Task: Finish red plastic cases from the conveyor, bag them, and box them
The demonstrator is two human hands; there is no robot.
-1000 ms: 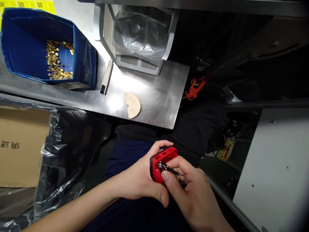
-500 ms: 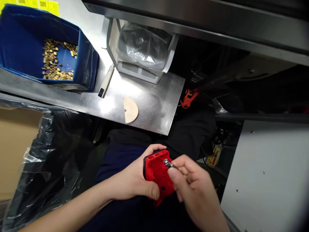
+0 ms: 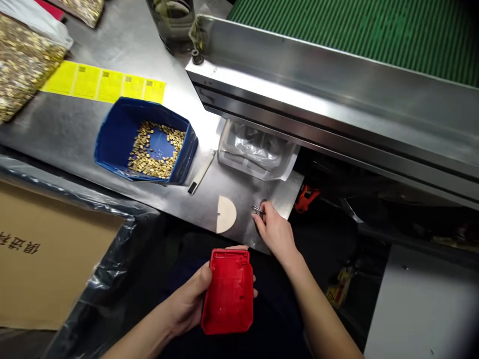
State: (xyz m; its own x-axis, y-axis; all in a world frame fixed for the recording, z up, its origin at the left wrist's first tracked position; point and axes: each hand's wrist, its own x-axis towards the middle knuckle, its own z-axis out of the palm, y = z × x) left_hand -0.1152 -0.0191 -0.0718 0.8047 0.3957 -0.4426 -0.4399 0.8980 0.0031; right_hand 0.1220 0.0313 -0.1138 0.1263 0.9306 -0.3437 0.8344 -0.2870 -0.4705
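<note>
My left hand [image 3: 190, 301] is closed round a red plastic housing [image 3: 228, 294], a shallow shell whose hollow inside faces up. The thumb lies along its left edge and fingertips show past its right side. Over the right end of the metal table, my right hand [image 3: 276, 227] pinches a small silver clipper-like metal tool [image 3: 257, 210] between thumb and fingers. Left of that hand lies a cream half-disc [image 3: 226, 215] with a small notch in its straight edge. A slim white-handled tool [image 3: 202, 173] rests farther left.
A blue bin [image 3: 108, 142] holds many small brass pieces [image 3: 155, 162]. Behind the half-disc stands a light grey tray [image 3: 245, 166] with a clear plastic bag [image 3: 256, 144]. A metal-sided green conveyor [image 3: 359, 30] runs above. An orange tool [image 3: 307, 198] hangs beyond the table's right end.
My right hand has moved away from the red housing to the tabletop with the small metal tool. My left hand has turned the housing flatter, hollow side up. The view has shifted, showing more table.
</note>
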